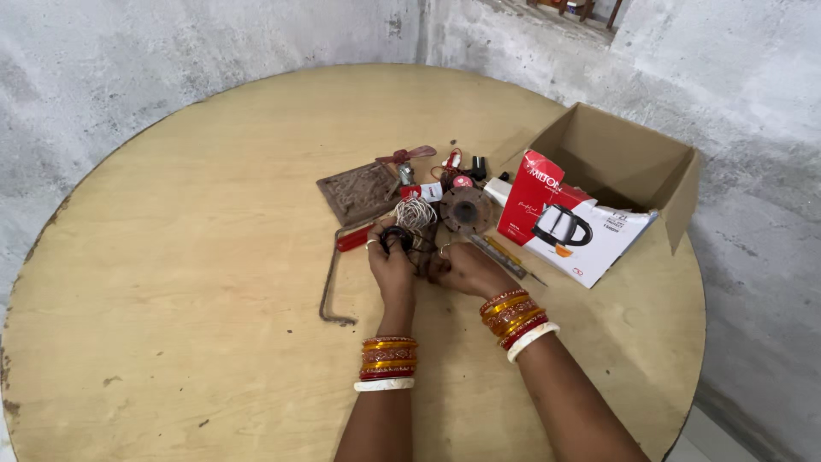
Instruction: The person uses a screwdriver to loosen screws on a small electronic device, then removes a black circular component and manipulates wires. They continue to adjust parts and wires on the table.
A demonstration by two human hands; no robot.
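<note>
1. The left hand (391,267) sits just below the frame's centre, fingers curled shut around a small black coil (396,237) held at its fingertips.
2. The right hand (464,269) lies just beside it to the right, fingers bent inward toward the same coil; whether it truly grips the coil cannot be told.
3. The two hands touch or nearly touch at the knuckles, and both wrists carry stacked red, gold and white bangles (387,363).
4. A ball of pale string (416,212) lies directly above the coil, close to the fingertips.
5. A round rusty disc (467,208) sits right of the string, above the right hand.
6. A square brown plate (357,192) lies up and left of the string.
7. A bent metal bar (329,282) with a red grip runs down the left side of the hands.
8. A thin file (498,256) lies right of the right hand, pointing toward the lower right.
9. A red-and-white kettle box (560,222) leans against an open carton (629,162) in the right of the frame.
10. Everything rests on a round wooden table (188,257).
</note>
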